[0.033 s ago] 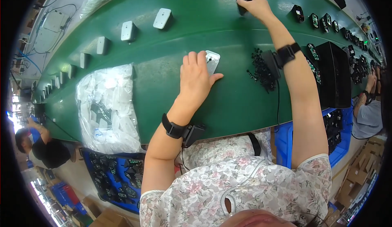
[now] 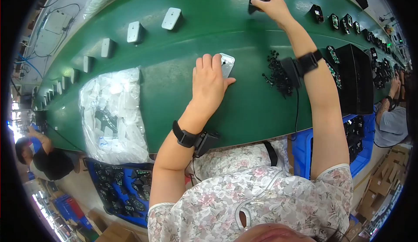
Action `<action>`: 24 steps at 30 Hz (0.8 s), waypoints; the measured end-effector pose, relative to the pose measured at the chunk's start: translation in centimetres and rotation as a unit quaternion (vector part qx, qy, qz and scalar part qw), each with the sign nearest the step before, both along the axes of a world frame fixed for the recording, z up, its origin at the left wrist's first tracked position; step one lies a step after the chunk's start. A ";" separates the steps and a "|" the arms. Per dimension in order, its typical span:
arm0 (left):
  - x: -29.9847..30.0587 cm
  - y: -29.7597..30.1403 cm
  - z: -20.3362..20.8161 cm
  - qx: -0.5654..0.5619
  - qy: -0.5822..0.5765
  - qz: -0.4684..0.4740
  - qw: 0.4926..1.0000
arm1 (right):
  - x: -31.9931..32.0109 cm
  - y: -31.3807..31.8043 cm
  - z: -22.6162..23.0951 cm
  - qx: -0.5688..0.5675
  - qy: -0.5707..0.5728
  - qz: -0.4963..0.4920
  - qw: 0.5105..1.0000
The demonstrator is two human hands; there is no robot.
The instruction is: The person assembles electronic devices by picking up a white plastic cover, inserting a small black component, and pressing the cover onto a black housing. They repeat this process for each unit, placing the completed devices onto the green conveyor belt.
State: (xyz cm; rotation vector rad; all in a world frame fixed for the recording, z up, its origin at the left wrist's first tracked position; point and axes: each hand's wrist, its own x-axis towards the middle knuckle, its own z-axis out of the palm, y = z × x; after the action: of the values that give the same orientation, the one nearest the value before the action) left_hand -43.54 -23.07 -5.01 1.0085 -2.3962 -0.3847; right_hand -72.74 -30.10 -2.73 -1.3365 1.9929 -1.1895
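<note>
My left hand (image 2: 209,83) lies palm down over a white plastic cover (image 2: 227,61) on the green work table, thumb spread to one side and fingers curled over it. Part of the cover is hidden under the palm. Far off to the right, my right hand (image 2: 273,7) pinches a small black casing (image 2: 254,3) just at or above the table surface; I cannot tell whether it touches. Between my arms is a pile of small black parts (image 2: 278,74).
White covers (image 2: 172,19) run in a row along the left. A clear bag of white pieces (image 2: 115,111) lies near the left edge. On the right stand a black box (image 2: 359,81) and black units with green circuit boards (image 2: 334,22). Blue bins (image 2: 300,150) sit below; other people work at both sides.
My right hand has shifted slightly left with the black casing, which is turned a little. My left hand stays over the white cover.
</note>
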 end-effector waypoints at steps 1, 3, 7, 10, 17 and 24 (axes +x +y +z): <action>-0.2 0.3 0.0 -0.008 -0.003 -0.029 1.000 | 0.6 1.1 -0.1 0.005 0.004 0.002 1.000; -0.3 -0.2 -0.4 0.000 0.013 -0.039 0.999 | 1.9 3.4 -0.8 -0.050 0.050 0.036 0.997; -0.8 -1.1 -1.2 -0.034 0.077 -0.091 0.992 | 2.7 7.2 -0.4 -0.018 0.251 0.058 0.966; -1.2 -1.2 -1.3 -0.012 0.111 -0.100 0.989 | 3.5 8.8 -0.3 -0.043 0.201 0.074 0.976; 0.5 -2.3 -0.2 0.065 0.199 -0.072 0.975 | 10.3 12.2 0.7 -0.091 0.150 0.198 0.965; 1.1 -2.1 -0.5 0.090 0.143 -0.114 0.979 | 10.7 12.5 -0.1 -0.063 0.181 0.215 0.957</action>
State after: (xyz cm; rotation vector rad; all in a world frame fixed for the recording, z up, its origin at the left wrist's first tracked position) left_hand -42.43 -25.20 -5.47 0.6948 -2.2456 -0.7858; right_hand -62.05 -17.64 -2.81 -2.0497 1.7324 -0.9242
